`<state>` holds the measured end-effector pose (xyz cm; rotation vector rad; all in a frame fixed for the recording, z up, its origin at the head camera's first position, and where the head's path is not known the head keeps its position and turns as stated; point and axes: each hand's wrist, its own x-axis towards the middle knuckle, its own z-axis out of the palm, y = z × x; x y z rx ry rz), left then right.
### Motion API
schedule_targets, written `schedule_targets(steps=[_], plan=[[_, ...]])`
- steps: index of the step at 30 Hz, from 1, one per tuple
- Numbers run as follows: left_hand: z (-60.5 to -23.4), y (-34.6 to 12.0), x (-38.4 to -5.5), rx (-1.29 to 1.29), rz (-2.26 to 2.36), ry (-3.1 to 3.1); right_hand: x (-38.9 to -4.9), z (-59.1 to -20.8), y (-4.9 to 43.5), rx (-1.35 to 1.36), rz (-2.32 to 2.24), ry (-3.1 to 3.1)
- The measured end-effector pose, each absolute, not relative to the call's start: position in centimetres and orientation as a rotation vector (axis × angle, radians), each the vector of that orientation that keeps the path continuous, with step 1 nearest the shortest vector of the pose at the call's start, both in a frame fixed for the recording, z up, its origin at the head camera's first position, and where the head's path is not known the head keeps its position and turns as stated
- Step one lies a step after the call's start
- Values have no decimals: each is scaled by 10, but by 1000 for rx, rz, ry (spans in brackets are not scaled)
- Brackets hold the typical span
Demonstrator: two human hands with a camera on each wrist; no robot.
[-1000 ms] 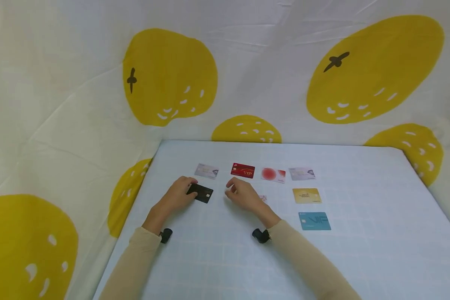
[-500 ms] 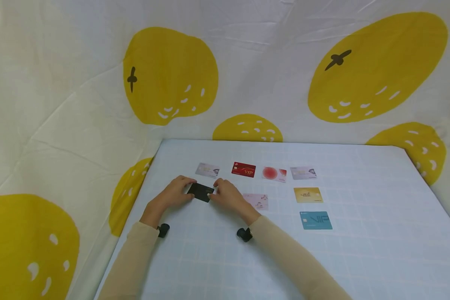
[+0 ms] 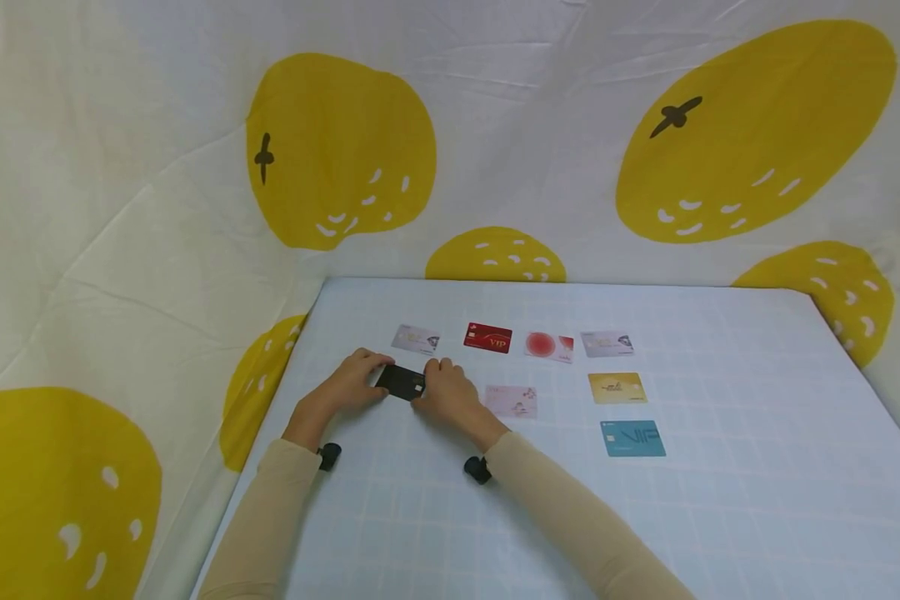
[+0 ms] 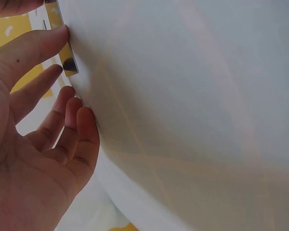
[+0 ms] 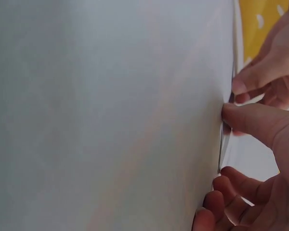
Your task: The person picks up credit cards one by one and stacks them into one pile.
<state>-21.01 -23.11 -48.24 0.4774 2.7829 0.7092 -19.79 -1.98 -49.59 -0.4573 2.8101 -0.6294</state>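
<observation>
A black bank card (image 3: 401, 382) with a chip lies between my two hands in the head view. My left hand (image 3: 349, 382) grips its left end, thumb on the near edge and index finger on the far one. At the card's right end my right hand (image 3: 450, 392) pinches it likewise, covering that corner. In the left wrist view the card (image 4: 68, 57) shows as a shiny strip, with the left thumb (image 4: 53, 41) against it. The right wrist view has the right thumb (image 5: 245, 118) at the card's thin edge and the left hand (image 5: 272, 72) beyond.
Behind the hands lie a silver card (image 3: 416, 339), a red VIP card (image 3: 487, 337), a card with a red circle (image 3: 548, 347) and another silver card (image 3: 607, 344). A pink card (image 3: 512, 401), a gold card (image 3: 617, 388) and a teal card (image 3: 633, 438) are to the right.
My right hand has come left to the black card and taken hold of its right end, uncovering the pink card. My left hand has stayed at the card's left end.
</observation>
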Motion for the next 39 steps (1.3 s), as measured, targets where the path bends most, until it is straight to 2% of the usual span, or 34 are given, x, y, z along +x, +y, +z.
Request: schedule_targets(steps=[26,39], plan=[[-477,-226,-216,375,632,2700,-202,-493,-17,-449,-785,2710],[-480,-230,-221,330,722,2658,-204,-498,-13,-458,-1003,2674]])
